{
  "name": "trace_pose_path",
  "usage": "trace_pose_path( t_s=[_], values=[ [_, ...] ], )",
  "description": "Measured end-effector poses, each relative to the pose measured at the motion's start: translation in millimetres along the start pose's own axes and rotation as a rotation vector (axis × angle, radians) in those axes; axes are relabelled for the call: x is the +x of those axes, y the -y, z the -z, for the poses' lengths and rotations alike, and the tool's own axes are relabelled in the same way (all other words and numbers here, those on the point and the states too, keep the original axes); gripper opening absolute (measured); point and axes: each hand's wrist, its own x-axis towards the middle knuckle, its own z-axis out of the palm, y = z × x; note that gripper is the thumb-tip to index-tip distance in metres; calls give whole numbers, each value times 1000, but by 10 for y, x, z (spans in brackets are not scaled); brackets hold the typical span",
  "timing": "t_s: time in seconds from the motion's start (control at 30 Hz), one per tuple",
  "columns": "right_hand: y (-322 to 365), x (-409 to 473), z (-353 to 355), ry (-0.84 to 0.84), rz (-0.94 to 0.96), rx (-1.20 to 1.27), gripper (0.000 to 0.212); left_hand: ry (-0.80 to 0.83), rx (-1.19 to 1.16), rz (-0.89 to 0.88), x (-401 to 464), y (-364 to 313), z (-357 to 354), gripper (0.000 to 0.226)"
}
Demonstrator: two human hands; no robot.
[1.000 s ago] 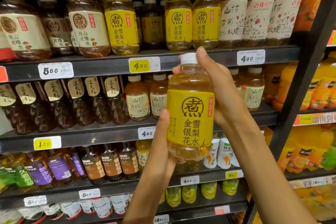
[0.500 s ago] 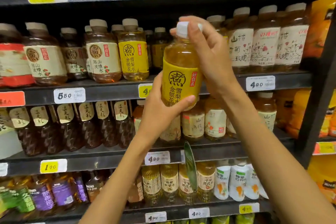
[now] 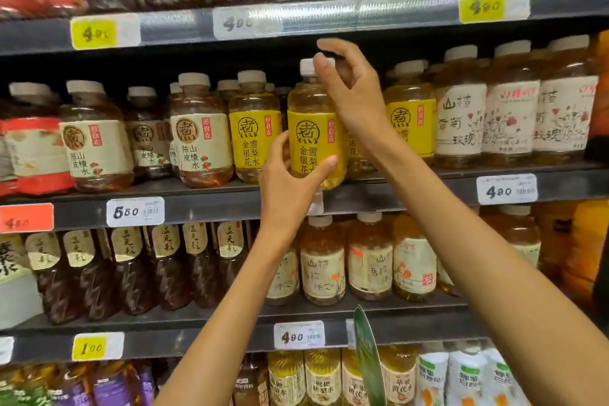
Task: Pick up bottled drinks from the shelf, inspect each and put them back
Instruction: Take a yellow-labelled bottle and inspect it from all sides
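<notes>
A yellow-labelled bottle (image 3: 313, 128) with a white cap and pale golden drink stands upright at the front edge of the grey shelf (image 3: 211, 201), between two bottles of the same kind. My left hand (image 3: 290, 181) wraps its lower part, thumb on the left of the label and fingertips on the front. My right hand (image 3: 352, 89) reaches in from the right, fingers bent around the cap and neck. The bottle's base seems to touch the shelf, but my left hand hides part of it.
The same shelf carries cream-labelled amber bottles (image 3: 201, 142) at left and white-labelled ones (image 3: 507, 115) at right. A shelf above (image 3: 296, 23) leaves little headroom. Lower shelves hold dark bottles (image 3: 131, 267) and more drinks. Price tags (image 3: 135, 212) line the edges.
Both hands have carried the bottle up and away from me, into the gap in the yellow row. The camera has tilted upward, so the shelves sit lower in view.
</notes>
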Motion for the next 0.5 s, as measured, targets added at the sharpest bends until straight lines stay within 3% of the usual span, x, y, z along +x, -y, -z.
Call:
trace_pose_path(
  t_s=[0.17, 0.3, 0.4, 0.5],
  values=[
    [-140, 53, -64, -93, 174, -294, 25, -78, 104, 19, -11, -10, -109, 80],
    [-241, 0, -35, -10, 213, -557, 42, -132, 203, 3, 1, -22, -200, 79],
    [-306, 18, 0, -24, 209, -947, 55, -155, 216, 9, -16, -23, -238, 81],
    [-301, 71, 4, -20, 210, -1047, 60, -171, 226, -15, -76, -14, -261, 78]
  ],
)
